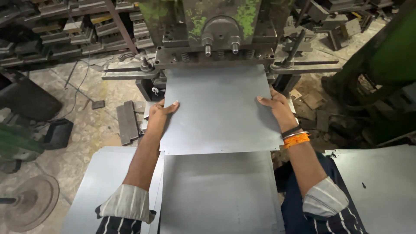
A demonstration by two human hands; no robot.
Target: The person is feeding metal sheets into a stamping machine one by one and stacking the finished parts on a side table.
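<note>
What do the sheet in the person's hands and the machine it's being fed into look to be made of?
The sheet, gripped at its edges by the left hand and right hand, looks like thin sheet metal, probably steel: flat grey, dull matte sheen, crisp straight edges. The press looks like heavy cast or machined steel: dark, grimy, with bolts, springs and flaking green paint.

dusty concrete floor (86,130), metal racks (65,26) of dies at back, scrap littered around.
</note>
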